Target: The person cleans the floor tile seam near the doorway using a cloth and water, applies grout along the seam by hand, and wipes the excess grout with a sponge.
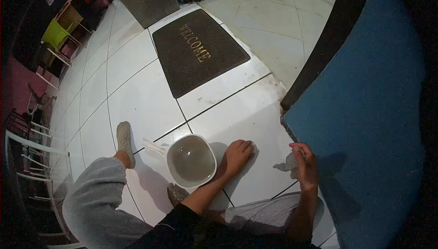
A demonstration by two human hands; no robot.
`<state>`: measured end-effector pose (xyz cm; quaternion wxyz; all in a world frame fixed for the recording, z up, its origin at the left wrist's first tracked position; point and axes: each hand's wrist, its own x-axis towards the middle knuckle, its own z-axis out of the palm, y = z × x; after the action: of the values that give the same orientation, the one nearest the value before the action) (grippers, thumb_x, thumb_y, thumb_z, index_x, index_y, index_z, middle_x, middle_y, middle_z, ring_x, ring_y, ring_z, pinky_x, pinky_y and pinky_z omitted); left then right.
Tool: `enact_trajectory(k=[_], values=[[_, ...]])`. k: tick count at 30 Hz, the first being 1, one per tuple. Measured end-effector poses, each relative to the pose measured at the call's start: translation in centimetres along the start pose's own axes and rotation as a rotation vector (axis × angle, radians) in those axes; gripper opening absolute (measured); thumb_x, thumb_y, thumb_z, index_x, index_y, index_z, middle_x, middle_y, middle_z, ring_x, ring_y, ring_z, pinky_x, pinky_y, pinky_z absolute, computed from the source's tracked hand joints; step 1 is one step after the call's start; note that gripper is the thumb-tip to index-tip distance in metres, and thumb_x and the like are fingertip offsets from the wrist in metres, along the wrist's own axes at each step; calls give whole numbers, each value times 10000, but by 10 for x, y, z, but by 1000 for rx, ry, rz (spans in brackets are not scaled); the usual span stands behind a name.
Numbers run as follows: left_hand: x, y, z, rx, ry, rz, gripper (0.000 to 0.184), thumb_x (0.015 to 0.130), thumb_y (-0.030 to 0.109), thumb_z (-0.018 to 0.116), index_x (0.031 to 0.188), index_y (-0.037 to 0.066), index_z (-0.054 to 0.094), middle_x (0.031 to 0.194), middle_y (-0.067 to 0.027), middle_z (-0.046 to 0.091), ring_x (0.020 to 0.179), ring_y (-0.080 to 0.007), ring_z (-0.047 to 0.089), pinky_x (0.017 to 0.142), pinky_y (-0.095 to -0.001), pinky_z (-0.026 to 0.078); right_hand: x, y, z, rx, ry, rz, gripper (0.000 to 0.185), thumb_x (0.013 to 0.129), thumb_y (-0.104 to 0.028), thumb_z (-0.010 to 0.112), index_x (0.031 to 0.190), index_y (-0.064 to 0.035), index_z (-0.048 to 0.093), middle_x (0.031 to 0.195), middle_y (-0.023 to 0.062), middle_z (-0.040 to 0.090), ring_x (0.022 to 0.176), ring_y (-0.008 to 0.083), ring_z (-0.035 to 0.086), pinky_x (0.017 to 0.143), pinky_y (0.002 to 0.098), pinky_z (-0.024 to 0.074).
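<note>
A white square water dipper [214, 169] with a handle to the left stands on the tiled floor, holding murky water. My left hand [235, 158] is down on the floor just right of it, fingers curled and close together; whatever may be under them is hidden. The left forearm passes beside the dipper's lower right rim. Farther right, my right hand [306, 164] grips a crumpled grey cloth [287, 166], which hangs out on the left side of the fingers near the blue wall.
A dark doormat [200, 53] reading WELCOME lies ahead by the doorway. The blue wall [360, 112] with a black edge rises on the right. My socked foot [123, 137] is left of the dipper. A white chair [36, 144] and a green chair [55, 34] stand at left.
</note>
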<state>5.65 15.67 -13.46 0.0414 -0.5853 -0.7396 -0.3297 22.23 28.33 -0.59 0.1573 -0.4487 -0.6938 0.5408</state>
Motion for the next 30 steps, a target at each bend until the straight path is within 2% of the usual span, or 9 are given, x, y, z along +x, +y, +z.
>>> enact_trajectory(k=[8,14,15,19,20,22,26,28,30], values=[[0,0,1,67,-42,-104,291,628,124,631,904,46,580,989,-79,578,871,-266,547,722,-367,474,1,-5,6,-21,7,16,410,877,-415,462,993,-42,586,847,97,569,788,194,536,738,306,415],[-5,5,10,56,45,-147,291,647,127,634,915,28,576,990,-99,566,879,-283,529,725,-386,467,6,2,10,149,3,22,300,880,-314,517,1018,-55,576,925,83,557,818,165,526,738,291,418],[-7,6,10,49,30,-147,289,654,124,633,920,27,575,988,-103,565,875,-287,527,723,-388,467,5,-2,11,181,-1,34,301,849,-281,568,1058,-65,553,956,80,550,838,168,529,758,297,421],[-17,9,7,27,8,-156,302,683,120,621,963,28,559,998,-112,552,889,-302,512,739,-399,452,3,-1,13,270,-82,125,504,740,-186,702,1175,-94,466,1022,94,528,928,187,522,834,321,416],[-20,10,7,32,13,-155,302,683,120,621,963,28,559,998,-112,552,889,-302,512,739,-399,452,4,4,14,271,-84,118,504,740,-186,702,1175,-94,466,1022,94,528,928,187,522,834,321,416],[-28,14,7,42,-37,-198,304,704,115,604,989,30,542,1017,-119,535,916,-312,491,763,-410,432,5,10,18,225,-24,-33,580,689,-158,740,1180,-92,438,1010,117,525,973,213,512,866,348,406],[-41,15,6,3,-49,-167,292,716,122,594,986,28,535,1029,-124,523,942,-324,473,784,-418,416,0,4,17,324,-128,47,472,725,-200,715,1107,-66,472,1006,129,519,973,232,498,863,352,393],[-43,23,-3,16,-98,-195,274,725,119,582,976,21,532,1021,-133,520,937,-332,472,783,-421,417,3,12,22,156,-43,-31,307,819,-211,628,1046,-56,494,947,62,509,902,166,468,765,288,398],[-44,27,-7,20,-115,-198,271,730,117,574,978,18,529,1019,-137,519,937,-334,471,786,-421,416,2,11,25,109,-47,-48,282,844,-246,592,1021,-51,494,928,56,504,884,157,460,769,286,388]])
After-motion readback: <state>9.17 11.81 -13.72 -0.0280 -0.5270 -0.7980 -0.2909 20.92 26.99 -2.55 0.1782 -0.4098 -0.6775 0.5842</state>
